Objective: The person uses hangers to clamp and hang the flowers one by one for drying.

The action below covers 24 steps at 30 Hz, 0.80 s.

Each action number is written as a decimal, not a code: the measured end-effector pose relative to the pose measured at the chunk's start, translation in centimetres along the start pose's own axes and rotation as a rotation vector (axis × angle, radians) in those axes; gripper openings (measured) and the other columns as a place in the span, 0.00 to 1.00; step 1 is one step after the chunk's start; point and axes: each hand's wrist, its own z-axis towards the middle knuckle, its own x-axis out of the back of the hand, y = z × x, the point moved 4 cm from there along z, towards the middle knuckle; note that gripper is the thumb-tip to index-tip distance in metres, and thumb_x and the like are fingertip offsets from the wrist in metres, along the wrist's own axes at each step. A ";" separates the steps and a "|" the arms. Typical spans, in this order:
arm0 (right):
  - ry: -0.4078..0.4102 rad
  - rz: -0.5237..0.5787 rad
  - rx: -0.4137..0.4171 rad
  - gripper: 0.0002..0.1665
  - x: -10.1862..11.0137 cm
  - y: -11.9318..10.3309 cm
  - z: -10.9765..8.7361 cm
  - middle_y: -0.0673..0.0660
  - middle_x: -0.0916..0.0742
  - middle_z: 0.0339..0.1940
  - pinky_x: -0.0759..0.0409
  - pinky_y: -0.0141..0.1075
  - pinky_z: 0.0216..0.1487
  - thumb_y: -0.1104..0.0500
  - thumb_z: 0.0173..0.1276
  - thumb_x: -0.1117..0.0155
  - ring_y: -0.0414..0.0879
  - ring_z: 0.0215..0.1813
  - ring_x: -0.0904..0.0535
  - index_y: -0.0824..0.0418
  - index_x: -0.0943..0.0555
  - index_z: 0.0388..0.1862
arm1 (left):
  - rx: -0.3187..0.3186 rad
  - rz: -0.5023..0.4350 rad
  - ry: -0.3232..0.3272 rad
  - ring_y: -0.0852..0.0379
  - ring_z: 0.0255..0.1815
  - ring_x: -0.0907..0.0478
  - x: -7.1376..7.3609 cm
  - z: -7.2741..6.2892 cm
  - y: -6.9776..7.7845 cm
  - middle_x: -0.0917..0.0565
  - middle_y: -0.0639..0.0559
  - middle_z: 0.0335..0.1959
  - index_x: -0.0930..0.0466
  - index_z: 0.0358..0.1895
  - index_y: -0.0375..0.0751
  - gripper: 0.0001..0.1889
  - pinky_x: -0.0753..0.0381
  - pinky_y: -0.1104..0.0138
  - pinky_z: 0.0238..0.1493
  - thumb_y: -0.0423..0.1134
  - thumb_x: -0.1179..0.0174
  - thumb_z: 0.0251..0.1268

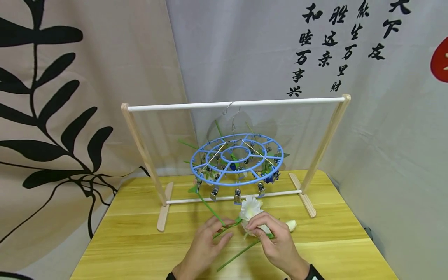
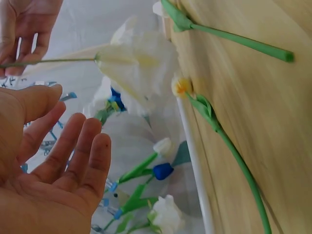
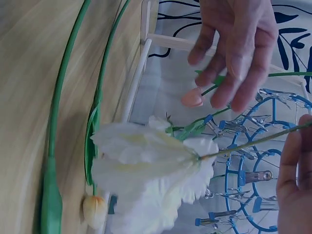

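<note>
My right hand pinches the thin stem of a large white artificial flower, its petals hanging down over the table. Loosely spread beside it, my left hand holds nothing, its palm and separate fingers showing in the left wrist view. On the table below lies a yellow-orange tulip with a long green stem. A second green stem rests farther along. Close to my left fingers in the right wrist view is a peach tulip.
A round blue clip hanger hangs by a hook from the white rod of a wooden stand. Its clips hold several flowers, including a blue tulip and a white flower. The stand's feet rest on the wooden table.
</note>
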 end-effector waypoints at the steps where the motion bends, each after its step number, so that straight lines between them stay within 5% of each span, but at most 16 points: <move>1: 0.005 0.013 -0.004 0.26 -0.1 0.1 -0.1 0.62 0.08 0.46 0.10 0.29 0.56 0.90 0.59 0.28 0.49 0.50 0.09 0.67 0.13 0.50 | -0.024 0.005 0.007 0.50 0.58 0.07 -0.2 0.2 0.2 0.05 0.53 0.62 0.07 0.64 0.50 0.19 0.04 0.61 0.53 0.31 0.20 0.74; 9: 0.025 0.129 -0.076 0.26 -0.6 0.2 -0.4 0.60 0.07 0.50 0.08 0.30 0.62 0.92 0.66 0.35 0.50 0.56 0.08 0.70 0.14 0.53 | -0.155 0.043 0.022 0.51 0.62 0.06 -1.1 1.3 1.2 0.05 0.52 0.60 0.07 0.64 0.45 0.20 0.04 0.56 0.64 0.33 0.18 0.72; 24: 0.041 0.192 -0.111 0.24 -0.8 0.3 -0.6 0.65 0.08 0.50 0.07 0.32 0.60 0.91 0.69 0.36 0.47 0.56 0.07 0.72 0.15 0.55 | -0.128 -0.012 -0.048 0.58 0.51 0.05 -1.8 1.5 1.0 0.03 0.55 0.49 0.04 0.53 0.48 0.09 0.04 0.64 0.54 0.32 0.23 0.77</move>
